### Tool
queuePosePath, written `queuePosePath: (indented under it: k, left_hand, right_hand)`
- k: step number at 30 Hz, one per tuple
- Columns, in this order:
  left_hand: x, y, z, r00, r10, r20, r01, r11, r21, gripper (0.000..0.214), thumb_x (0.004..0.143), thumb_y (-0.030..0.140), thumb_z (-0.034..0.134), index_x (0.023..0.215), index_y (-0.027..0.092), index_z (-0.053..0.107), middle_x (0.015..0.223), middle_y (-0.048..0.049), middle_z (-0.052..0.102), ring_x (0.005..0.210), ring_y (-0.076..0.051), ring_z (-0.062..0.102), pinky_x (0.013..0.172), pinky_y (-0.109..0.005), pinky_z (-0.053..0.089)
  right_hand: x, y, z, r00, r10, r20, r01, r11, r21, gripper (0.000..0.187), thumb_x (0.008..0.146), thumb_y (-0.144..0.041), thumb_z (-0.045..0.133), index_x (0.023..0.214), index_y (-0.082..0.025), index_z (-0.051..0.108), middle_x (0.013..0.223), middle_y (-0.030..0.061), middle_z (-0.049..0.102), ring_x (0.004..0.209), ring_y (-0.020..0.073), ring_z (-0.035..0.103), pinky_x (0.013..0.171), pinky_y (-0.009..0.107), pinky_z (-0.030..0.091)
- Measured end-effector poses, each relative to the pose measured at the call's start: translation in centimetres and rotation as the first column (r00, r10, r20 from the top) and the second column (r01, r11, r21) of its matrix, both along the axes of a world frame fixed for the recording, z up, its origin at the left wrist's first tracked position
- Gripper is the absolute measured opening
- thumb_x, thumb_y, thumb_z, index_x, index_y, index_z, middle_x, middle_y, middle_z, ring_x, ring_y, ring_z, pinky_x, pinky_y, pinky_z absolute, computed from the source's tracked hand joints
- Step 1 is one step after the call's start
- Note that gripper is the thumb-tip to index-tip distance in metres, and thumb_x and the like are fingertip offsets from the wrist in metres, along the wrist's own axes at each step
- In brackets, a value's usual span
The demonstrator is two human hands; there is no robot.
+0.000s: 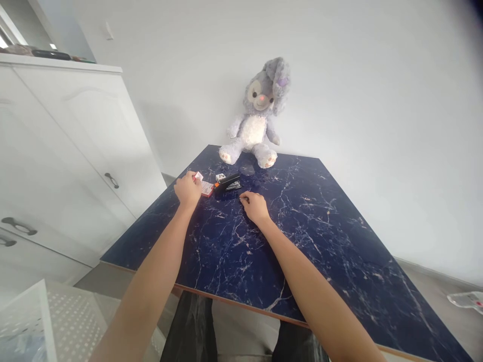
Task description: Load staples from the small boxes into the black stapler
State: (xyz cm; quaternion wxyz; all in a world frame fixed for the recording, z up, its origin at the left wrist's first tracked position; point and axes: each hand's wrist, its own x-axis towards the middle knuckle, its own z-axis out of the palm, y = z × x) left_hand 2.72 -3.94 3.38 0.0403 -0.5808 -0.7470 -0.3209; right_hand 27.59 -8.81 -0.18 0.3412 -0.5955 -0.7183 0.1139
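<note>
My left hand is closed around a small red-and-white box on the left part of the table. Against its fingers lies a flat red-and-white box; whether the two are one piece, I cannot tell. Just to the right rests a black stapler with an orange part, its top arm raised from its base. Behind the stapler sits a small white item with dark marks. My right hand is low over the tabletop, right of the stapler and apart from it, thumb and fingertips pinched together. Anything between them is too small to make out.
The dark blue marble-patterned table reaches to the wall. A grey plush rabbit sits at its back edge. White cabinets stand on the left, with a white perforated container below.
</note>
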Motion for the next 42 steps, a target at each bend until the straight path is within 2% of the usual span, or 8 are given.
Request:
queuePosePath:
  k: [4,15,22,28,32,35,38,42]
  left_hand:
    - [-1.6,0.8,-1.2,0.992,0.121,-0.022,-0.122,0.989,-0.089,0.033,0.095,0.034,0.051,0.117,0.021,0.071,0.117,-0.0188,0.072,0.121,-0.043,0.056,0.096,-0.055,0.043]
    - [-1.0,0.9,-1.3,0.999,0.038,-0.034,-0.04,0.997,-0.07,0.04,0.095,0.036,0.049,0.127,0.02,0.069,0.13,-0.0204,0.065,0.124,-0.042,0.053,0.1,-0.054,0.043]
    - [1.5,0.1,-0.1,0.948,-0.305,-0.093,0.308,0.951,0.009,0.037,0.096,0.037,0.05,0.125,0.025,0.07,0.129,-0.0111,0.069,0.124,-0.037,0.053,0.106,-0.05,0.04]
    - [-0.8,-0.2,0.1,0.991,0.119,-0.057,-0.128,0.975,-0.182,0.041,0.094,0.037,0.051,0.12,0.01,0.069,0.134,-0.0287,0.06,0.131,-0.05,0.047,0.102,-0.064,0.038]
    - [-0.8,-0.4,0.2,0.997,0.031,-0.065,-0.04,0.99,-0.134,0.032,0.096,0.028,0.049,0.118,0.013,0.067,0.12,-0.0242,0.068,0.123,-0.042,0.058,0.1,-0.055,0.044]
    - [0.4,-0.4,0.9,0.983,-0.102,0.149,0.097,0.994,0.043,0.033,0.098,0.029,0.048,0.127,0.022,0.062,0.116,-0.0135,0.072,0.113,-0.032,0.066,0.099,-0.045,0.05]
    - [1.7,-0.3,1.8,0.783,-0.328,0.528,0.296,0.944,0.148,0.042,0.097,0.029,0.051,0.138,0.023,0.058,0.124,-0.0082,0.072,0.104,-0.024,0.071,0.095,-0.039,0.056]
    - [2.9,-0.7,2.6,0.212,-0.51,0.834,0.592,0.746,0.305,0.049,0.093,0.017,0.055,0.141,0.013,0.06,0.136,-0.0131,0.067,0.117,-0.027,0.069,0.104,-0.042,0.057]
  right_hand:
    - [-0.1,0.0,0.0,0.999,0.017,0.034,-0.018,0.999,0.026,0.021,0.093,-0.015,0.058,0.098,-0.024,0.076,0.105,0.0058,0.078,0.102,0.025,0.067,0.092,0.036,0.051]
    - [0.5,0.1,0.0,0.973,-0.02,-0.229,0.004,0.998,-0.067,0.021,0.084,-0.013,0.065,0.098,-0.024,0.076,0.099,0.0029,0.078,0.087,0.019,0.072,0.088,0.033,0.056]
    - [0.7,1.2,0.2,0.949,-0.068,-0.307,0.044,0.996,-0.082,0.017,0.086,-0.019,0.064,0.097,-0.024,0.076,0.095,0.0017,0.079,0.086,0.0181,0.073,0.09,0.033,0.055]
    - [1.1,2.3,-0.1,0.932,-0.123,-0.341,0.105,0.992,-0.072,0.02,0.084,-0.02,0.061,0.098,-0.024,0.076,0.095,0.0021,0.078,0.085,0.0183,0.072,0.089,0.032,0.055]
    - [1.1,1.8,-0.3,0.941,-0.104,-0.323,0.094,0.994,-0.047,0.022,0.084,-0.019,0.061,0.099,-0.024,0.075,0.099,0.0023,0.078,0.086,0.0175,0.072,0.089,0.031,0.055]
    - [1.0,1.5,-0.4,0.938,-0.078,-0.338,0.078,0.997,-0.016,0.022,0.085,-0.019,0.06,0.1,-0.024,0.075,0.104,0.0027,0.077,0.087,0.0169,0.072,0.089,0.031,0.055]
    - [0.9,1.4,-0.5,0.933,-0.05,-0.356,0.06,0.998,0.019,0.02,0.086,-0.02,0.06,0.099,-0.023,0.075,0.105,0.0035,0.077,0.087,0.0169,0.072,0.088,0.031,0.056]
    - [0.8,1.4,-0.4,0.92,-0.055,-0.387,0.077,0.996,0.041,0.02,0.084,-0.02,0.06,0.096,-0.023,0.076,0.104,0.0039,0.077,0.089,0.0178,0.072,0.089,0.031,0.056]
